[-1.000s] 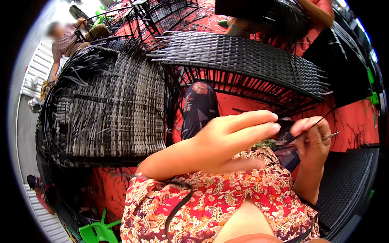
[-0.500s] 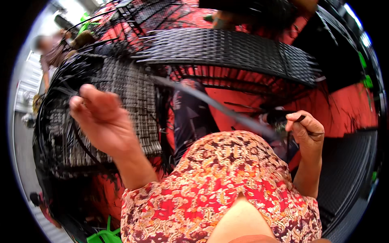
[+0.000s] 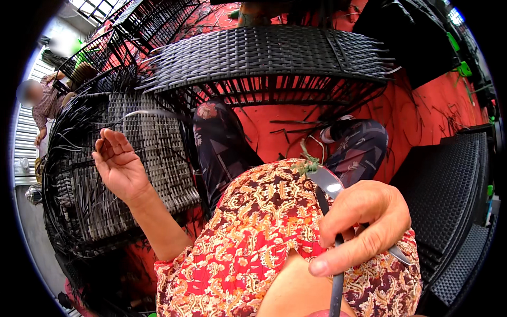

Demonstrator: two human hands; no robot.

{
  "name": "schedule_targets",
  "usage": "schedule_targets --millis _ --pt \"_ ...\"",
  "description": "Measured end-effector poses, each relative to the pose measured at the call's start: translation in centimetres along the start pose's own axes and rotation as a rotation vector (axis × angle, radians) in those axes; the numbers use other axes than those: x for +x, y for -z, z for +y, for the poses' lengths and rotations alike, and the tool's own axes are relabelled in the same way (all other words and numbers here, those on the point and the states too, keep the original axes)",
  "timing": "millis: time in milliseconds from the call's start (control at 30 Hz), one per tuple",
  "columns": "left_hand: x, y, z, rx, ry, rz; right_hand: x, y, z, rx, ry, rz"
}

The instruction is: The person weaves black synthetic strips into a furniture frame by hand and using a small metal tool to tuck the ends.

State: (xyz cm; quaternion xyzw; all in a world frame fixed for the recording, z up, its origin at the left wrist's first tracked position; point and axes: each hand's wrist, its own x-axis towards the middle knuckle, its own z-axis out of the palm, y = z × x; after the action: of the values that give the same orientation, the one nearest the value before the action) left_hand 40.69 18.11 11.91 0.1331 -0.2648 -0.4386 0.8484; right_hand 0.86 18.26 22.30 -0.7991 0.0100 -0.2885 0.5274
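Grey-black and flat, a narrow strip (image 3: 336,296) passes through your right hand (image 3: 367,222) over the front of your red-and-cream patterned top (image 3: 253,216). That hand pinches the strip between its digits; the visible length, smooth with a dull sheen, drops almost straight to the bottom edge of the view, where its end cannot be seen. Held in the same hand is a metal tool (image 3: 328,182), its broad, shiny part jutting out beyond the knuckles and its pointed tip showing on the other side, with frayed green cord (image 3: 307,166) beside the broad part.

Your left hand (image 3: 122,168) is raised with its palm showing and fingers loosely curled, in front of a grey-and-black woven panel (image 3: 158,153); whether it touches the panel cannot be told. The weave is tight and checkered toward the right side, while loose black strands bristle along the left edge. One pale strand (image 3: 150,112) arcs above your fingertips. Beyond your knees, a long black woven piece (image 3: 253,55) stands on the red floor (image 3: 422,113), loose strand ends fringing both its sides.
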Motion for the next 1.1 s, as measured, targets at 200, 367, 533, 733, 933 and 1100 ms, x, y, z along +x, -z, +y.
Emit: schedule_targets --millis 200,367,533,733,933,1100 --pt "-0.8 -0.3 -0.3 0.012 0.051 0.001 0.3 -1.2 1.1 0.156 0.207 0.112" --pt "-0.9 -0.6 -1.5 -0.081 0.143 -0.051 0.3 -1.2 2.5 0.299 0.022 0.214" --pt "-2.7 -1.6 -2.3 -0.083 0.145 0.070 2.9 1.2 9.2 -0.064 -0.562 0.329" --pt "-2.9 0.4 -0.9 -0.190 0.170 0.206 3.9 -2.1 16.7 0.331 -0.868 -0.099" --pt "-2.6 4.3 3.6 -0.153 0.069 0.285 4.8 -1.0 17.9 0.258 -0.996 -0.087" --pt "-4.1 12.3 6.0 -0.062 0.115 0.395 4.2 1.5 17.5 0.209 -1.015 0.015"
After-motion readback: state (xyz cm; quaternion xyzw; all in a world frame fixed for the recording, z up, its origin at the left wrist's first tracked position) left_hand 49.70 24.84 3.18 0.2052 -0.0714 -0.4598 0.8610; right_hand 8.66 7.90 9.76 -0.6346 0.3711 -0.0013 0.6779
